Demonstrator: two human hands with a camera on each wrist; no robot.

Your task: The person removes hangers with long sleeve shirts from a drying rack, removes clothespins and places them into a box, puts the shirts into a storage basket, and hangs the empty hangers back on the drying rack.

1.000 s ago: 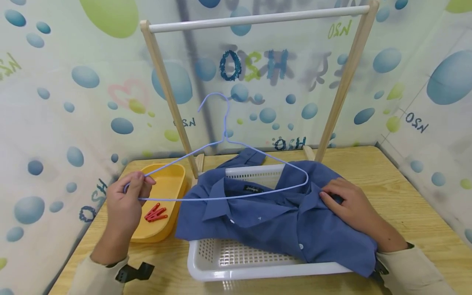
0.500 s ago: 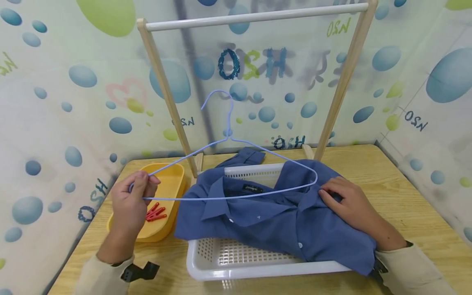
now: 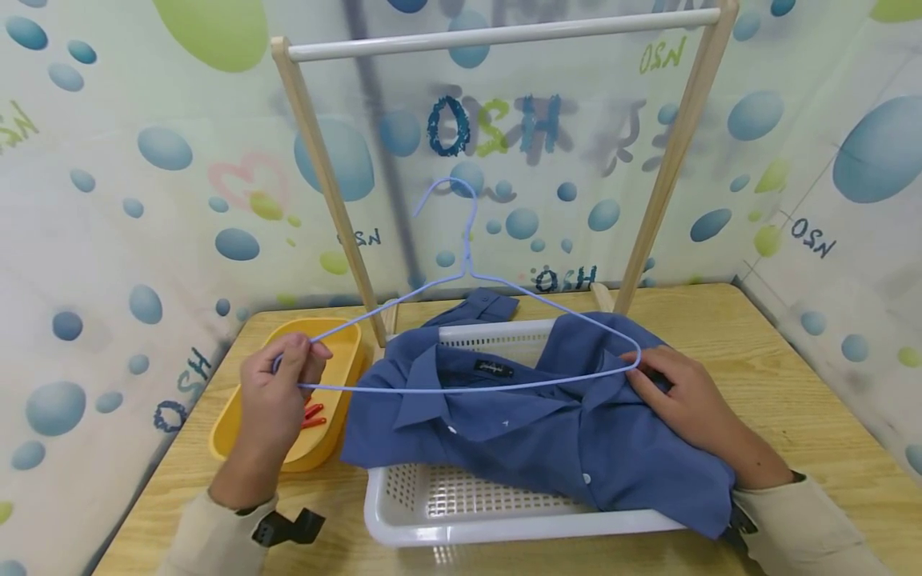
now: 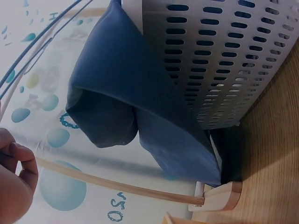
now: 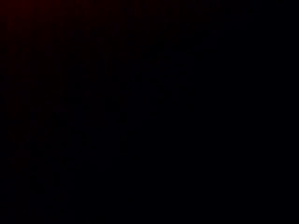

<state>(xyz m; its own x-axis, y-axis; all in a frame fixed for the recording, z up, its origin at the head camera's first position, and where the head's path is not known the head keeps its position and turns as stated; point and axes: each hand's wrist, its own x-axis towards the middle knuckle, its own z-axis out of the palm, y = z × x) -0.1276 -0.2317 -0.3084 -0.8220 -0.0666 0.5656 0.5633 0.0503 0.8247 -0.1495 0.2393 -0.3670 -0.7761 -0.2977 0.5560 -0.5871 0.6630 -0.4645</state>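
A thin light-blue wire hanger (image 3: 468, 390) is gripped at its left end by my left hand (image 3: 277, 384), its hook pointing up. Across the white basket (image 3: 425, 534) lies a blue button-up shirt (image 3: 519, 444), collar spread and a black label showing inside the neck. My right hand (image 3: 680, 392) pinches the shirt near its right shoulder, and the hanger's right end overlaps those fingertips in the head view. From the left wrist, the hand (image 4: 16, 175) and a hanging shirt sleeve (image 4: 135, 79) show. The right wrist view is almost wholly black.
A yellow tray (image 3: 225, 432) with red clothespins (image 3: 314, 422) stands left of the basket, partly behind my left hand. Behind the basket rises a rack with wooden posts (image 3: 666, 172) and a white crossbar (image 3: 504, 34). Everything rests on a wooden table (image 3: 785, 384) against patterned walls.
My left hand has carried the hanger to the right, bringing its right end from over the collar up to my right fingertips. The right hand and shirt have stayed nearly still.
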